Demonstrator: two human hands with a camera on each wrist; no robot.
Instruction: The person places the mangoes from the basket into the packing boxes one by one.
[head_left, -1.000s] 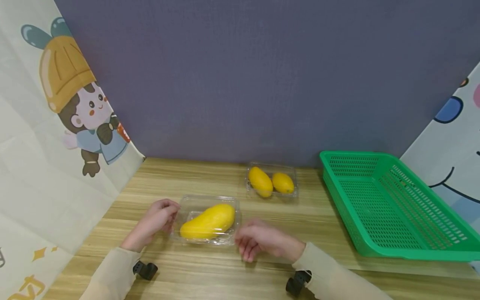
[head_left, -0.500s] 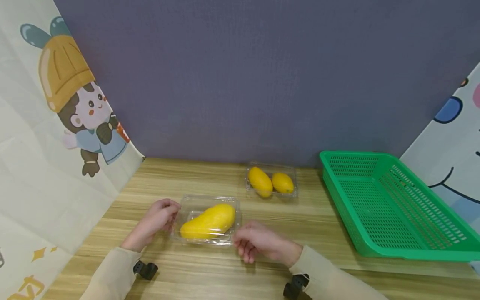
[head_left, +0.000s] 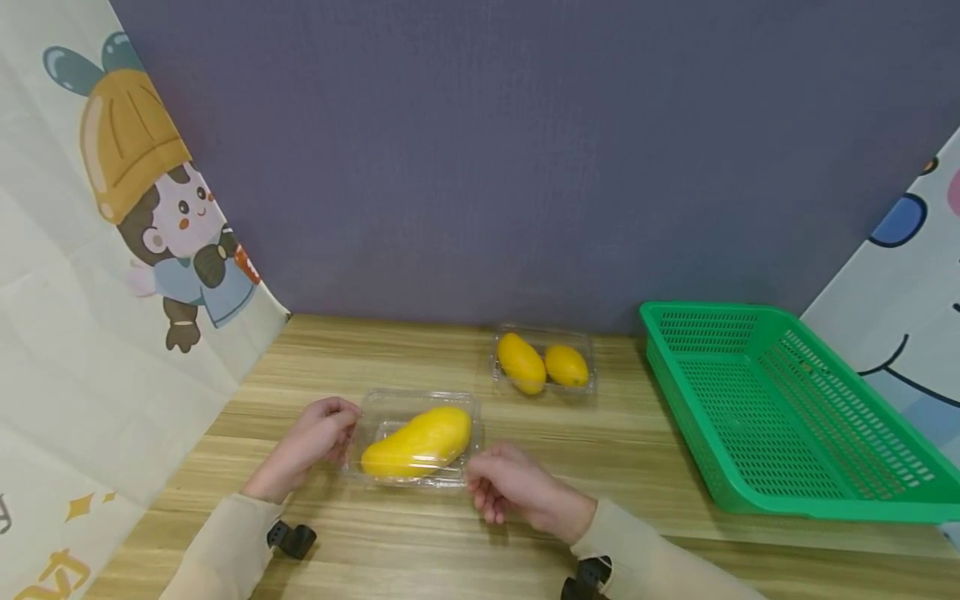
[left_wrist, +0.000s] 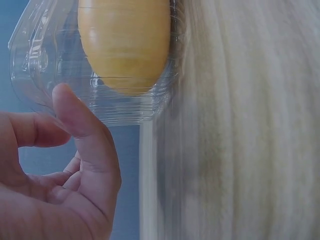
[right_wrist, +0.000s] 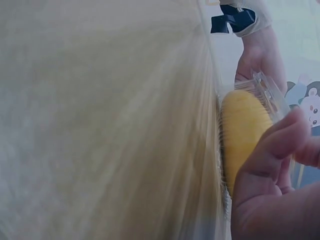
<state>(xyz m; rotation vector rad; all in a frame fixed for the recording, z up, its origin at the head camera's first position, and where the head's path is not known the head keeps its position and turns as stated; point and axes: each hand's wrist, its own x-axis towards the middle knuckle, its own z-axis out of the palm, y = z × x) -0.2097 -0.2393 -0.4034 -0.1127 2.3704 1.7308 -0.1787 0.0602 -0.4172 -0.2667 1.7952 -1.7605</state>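
A clear plastic fruit box [head_left: 378, 406] lies on the table with one long yellow mango [head_left: 420, 444] inside, seen through its lid. At the box's left edge, my left hand [head_left: 311, 442] pinches the rim between thumb and forefinger; in the left wrist view the thumb [left_wrist: 82, 117] overlaps the box's corner. My right hand [head_left: 525, 487] is at the near right corner, thumb and forefinger bent together on the rim there. In the right wrist view its fingers [right_wrist: 280, 145] hide part of the mango.
Behind, against the dark panel [head_left: 465, 167], stands a second clear box [head_left: 551, 336] holding two yellow fruits [head_left: 522, 364]. A green slatted basket [head_left: 738, 505] sits at the right. Printed cloths [head_left: 67, 333] border the wooden table [head_left: 420, 550] on both sides.
My right hand and forearm have shifted slightly left along the box's near right corner. The left hand, the box and its mango stay in place.
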